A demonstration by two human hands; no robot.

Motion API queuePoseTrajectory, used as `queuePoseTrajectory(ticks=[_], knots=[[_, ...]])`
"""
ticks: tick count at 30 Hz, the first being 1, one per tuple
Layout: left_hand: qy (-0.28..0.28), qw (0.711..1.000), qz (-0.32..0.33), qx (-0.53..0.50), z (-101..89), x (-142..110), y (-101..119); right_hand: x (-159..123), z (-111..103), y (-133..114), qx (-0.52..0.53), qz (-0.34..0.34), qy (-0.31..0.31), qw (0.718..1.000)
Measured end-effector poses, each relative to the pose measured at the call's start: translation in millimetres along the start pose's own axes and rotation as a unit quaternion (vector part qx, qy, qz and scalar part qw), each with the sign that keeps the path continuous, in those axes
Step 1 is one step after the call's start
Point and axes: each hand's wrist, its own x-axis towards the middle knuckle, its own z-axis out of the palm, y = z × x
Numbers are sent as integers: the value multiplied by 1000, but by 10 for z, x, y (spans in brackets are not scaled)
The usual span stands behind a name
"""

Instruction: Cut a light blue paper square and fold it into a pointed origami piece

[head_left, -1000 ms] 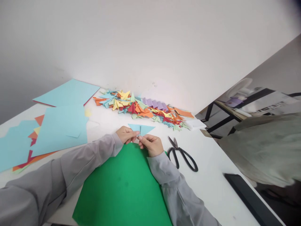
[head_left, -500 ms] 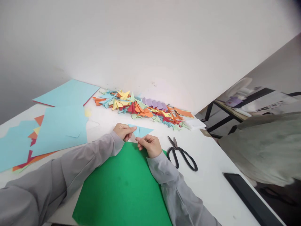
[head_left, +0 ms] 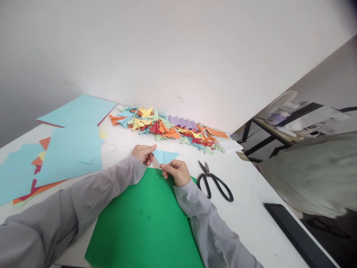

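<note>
A small light blue paper triangle [head_left: 166,156] lies on the white table [head_left: 251,201], just beyond a large green sheet [head_left: 145,223]. My left hand [head_left: 143,153] pinches the triangle's left corner with its fingers closed. My right hand [head_left: 175,172] grips the lower point of the same triangle, fingers curled. Both sleeves are grey. Black scissors [head_left: 213,181] lie shut on the table just right of my right hand.
A heap of folded coloured paper pieces [head_left: 170,129] runs along the wall. Light blue sheets [head_left: 69,149] over orange and red ones cover the left. A black flat object [head_left: 295,232] sits at the right edge. Another person's pale garment [head_left: 312,175] is at the right.
My left hand has slid from the triangle's middle fold out to its left corner. The triangle has shifted a little toward me and left; my right hand keeps its hold.
</note>
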Motion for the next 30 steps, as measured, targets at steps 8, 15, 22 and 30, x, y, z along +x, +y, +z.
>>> queuePoseTrajectory(ticks=[8,15,22,30], knots=[[-3,999,-9,-38,6,15,25,-31,17,22,-22,-46,33,998],[-61,989,29,135,-7,-4,-7,-15,28,56,-68,-111,96,987],[-68,991,37,111,-39,48,-60,-42,56,50,-117,-128,94,980],[-63,975,76,198,53,-98,-4,-17,1,25,-77,-145,103,981]])
